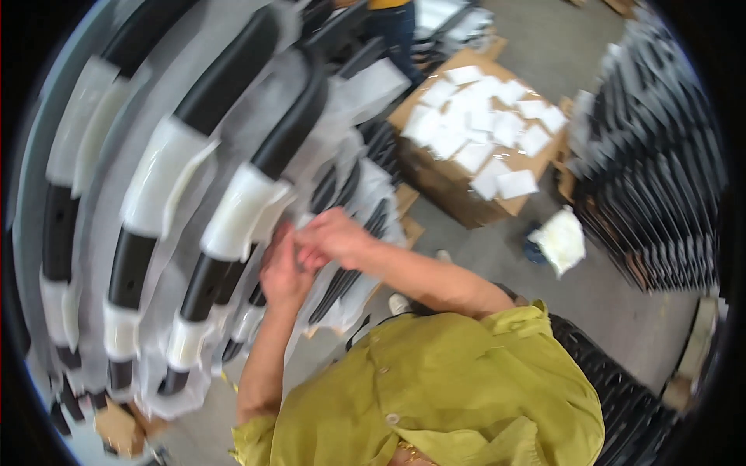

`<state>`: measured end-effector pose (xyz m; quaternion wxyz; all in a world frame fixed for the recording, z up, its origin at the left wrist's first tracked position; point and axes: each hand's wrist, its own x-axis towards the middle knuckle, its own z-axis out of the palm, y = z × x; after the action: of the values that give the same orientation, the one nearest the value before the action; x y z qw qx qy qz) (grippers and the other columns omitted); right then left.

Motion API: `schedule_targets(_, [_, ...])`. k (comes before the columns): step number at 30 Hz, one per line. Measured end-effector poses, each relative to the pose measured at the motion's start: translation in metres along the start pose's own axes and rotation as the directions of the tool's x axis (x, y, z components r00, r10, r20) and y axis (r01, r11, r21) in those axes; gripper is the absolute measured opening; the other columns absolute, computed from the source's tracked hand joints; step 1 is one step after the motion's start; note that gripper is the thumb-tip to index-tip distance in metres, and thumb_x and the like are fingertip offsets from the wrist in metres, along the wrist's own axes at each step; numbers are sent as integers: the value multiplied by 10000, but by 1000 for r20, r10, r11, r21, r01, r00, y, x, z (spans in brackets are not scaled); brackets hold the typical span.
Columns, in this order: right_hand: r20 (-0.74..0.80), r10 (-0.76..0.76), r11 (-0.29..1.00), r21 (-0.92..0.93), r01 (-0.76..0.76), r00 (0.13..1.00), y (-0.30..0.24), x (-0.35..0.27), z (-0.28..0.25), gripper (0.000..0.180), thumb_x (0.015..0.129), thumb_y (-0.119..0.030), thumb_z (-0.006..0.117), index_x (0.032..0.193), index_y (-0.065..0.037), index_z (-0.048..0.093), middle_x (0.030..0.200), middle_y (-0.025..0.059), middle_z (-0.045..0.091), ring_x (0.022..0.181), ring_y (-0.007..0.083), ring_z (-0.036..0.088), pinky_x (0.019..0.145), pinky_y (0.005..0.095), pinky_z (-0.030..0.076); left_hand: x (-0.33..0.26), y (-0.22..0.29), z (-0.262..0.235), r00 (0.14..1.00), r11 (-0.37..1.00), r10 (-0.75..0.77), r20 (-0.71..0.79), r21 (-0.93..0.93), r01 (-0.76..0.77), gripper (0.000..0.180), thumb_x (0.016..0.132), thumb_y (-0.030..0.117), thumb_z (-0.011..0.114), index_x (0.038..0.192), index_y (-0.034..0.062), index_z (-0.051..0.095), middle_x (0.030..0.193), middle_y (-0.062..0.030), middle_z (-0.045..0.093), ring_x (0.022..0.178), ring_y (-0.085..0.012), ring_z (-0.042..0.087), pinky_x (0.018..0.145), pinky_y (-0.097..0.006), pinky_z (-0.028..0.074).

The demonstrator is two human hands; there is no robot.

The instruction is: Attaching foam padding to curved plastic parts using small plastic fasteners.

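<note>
My left hand (pixel 283 272) and my right hand (pixel 336 237) meet in front of the nearest black curved bar (pixel 291 128). Both have their fingers curled in, with the fingertips close together. Whatever they may pinch is too small or too blurred to make out. Just left of them, a white foam sheet (pixel 239 213) is wrapped around that bar, its loose edge sticking out toward my hands. Further left, similar black bars (pixel 225 74) carry white foam wraps (pixel 159 179) in the same way, with translucent plastic film (pixel 167 291) between them.
A cardboard box (pixel 443 186) stands ahead to the right, with many white foam sheets (pixel 466 116) spread over its top. Beside it, a blue bin (pixel 535 247) holds pale crumpled material (pixel 561 239). Stacked black parts (pixel 653 186) fill the right side. Another person (pixel 392 31) stands at the far end.
</note>
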<state>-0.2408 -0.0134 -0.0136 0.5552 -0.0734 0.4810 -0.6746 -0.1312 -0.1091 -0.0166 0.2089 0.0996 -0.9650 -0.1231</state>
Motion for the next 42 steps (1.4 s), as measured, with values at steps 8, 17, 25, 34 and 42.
schedule_targets(8, [197,-84,991,-88,103,977,-28,-26,0,305,854,-260,493,780,26,570,664,128,583,550,178,571,502,258,467,3,-4,15,974,977,-148,-170,-177,117,273,711,100,615,979,57,595,984,-126,599,867,-277,586,743,-345,470])
schedule_targets(17, [-21,61,900,-430,-64,998,87,-60,-85,240,817,-208,534,766,19,591,627,90,595,532,141,577,477,258,470,16,10,15,857,926,-376,-352,-103,363,221,803,279,542,874,102,654,720,-129,623,631,-297,590,569,-379,452])
schedule_targets(25, [-144,134,117,-980,-160,980,175,-112,-206,187,703,-229,543,729,-54,600,737,155,595,701,328,579,616,413,466,16,16,14,880,929,-370,-299,-126,348,224,766,50,488,942,85,622,843,-138,610,754,-305,572,700,-380,466])
schedule_targets(34, [22,375,-34,-999,38,927,259,-138,-304,186,720,-182,500,829,-67,597,842,162,600,807,325,576,695,401,473,-227,50,121,466,810,-294,835,-42,585,253,807,179,449,1026,97,543,1021,-129,569,944,-319,538,781,-374,447])
schedule_targets(42, [3,527,20,-1000,-10,850,233,-120,-280,182,714,-197,508,745,-60,623,831,165,605,776,322,585,665,418,472,-278,61,157,188,620,-260,947,15,785,250,812,241,412,985,139,560,1019,-125,562,982,-318,516,802,-441,412])
